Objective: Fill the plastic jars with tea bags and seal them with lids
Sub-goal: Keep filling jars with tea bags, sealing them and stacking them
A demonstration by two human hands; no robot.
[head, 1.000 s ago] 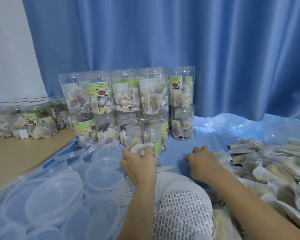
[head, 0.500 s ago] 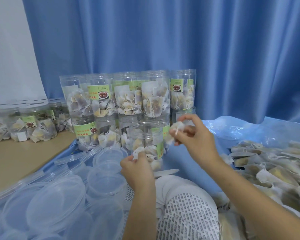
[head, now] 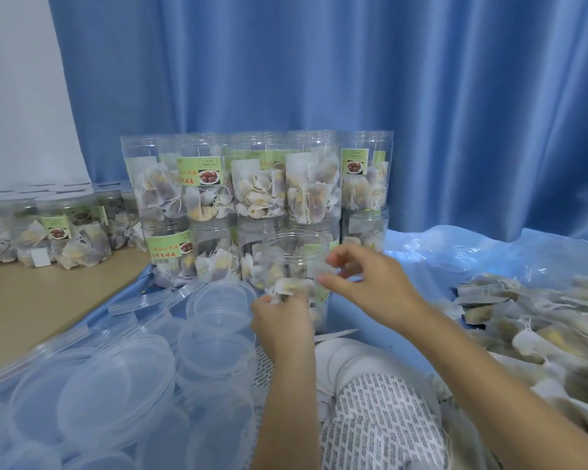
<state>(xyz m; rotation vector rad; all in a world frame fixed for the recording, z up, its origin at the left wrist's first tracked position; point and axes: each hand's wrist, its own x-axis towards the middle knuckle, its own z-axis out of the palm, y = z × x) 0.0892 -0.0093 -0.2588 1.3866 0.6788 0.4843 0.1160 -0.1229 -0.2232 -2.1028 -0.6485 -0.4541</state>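
At far left a low group of sealed jars (head: 62, 228) packed with tea bags stands on the tan surface (head: 41, 300). Below them, a heap of clear plastic lids (head: 123, 395) spreads over the blue sheet (head: 364, 313), some lying rim-up and overlapping. Behind the lids rises a stack of filled jars (head: 252, 184) in two tiers, most with green labels, against the blue curtain (head: 353, 79).

Just in front of that stack stands the open jar (head: 296, 266), lidless and partly filled (its wall is clear, so the bags inside show through). The left hand (head: 280, 320) is at the jar's lower front, its fingers curled and pinching a tea bag (head: 287, 286) against the wall. The right hand (head: 367, 279) hovers at the jar's right side near the rim, thumb and forefinger brought close together; whether they pinch anything cannot be told through the blur. A patterned knee (head: 381, 418) sits below the arms. At far right lies the pile of loose tea bags (head: 540, 327).
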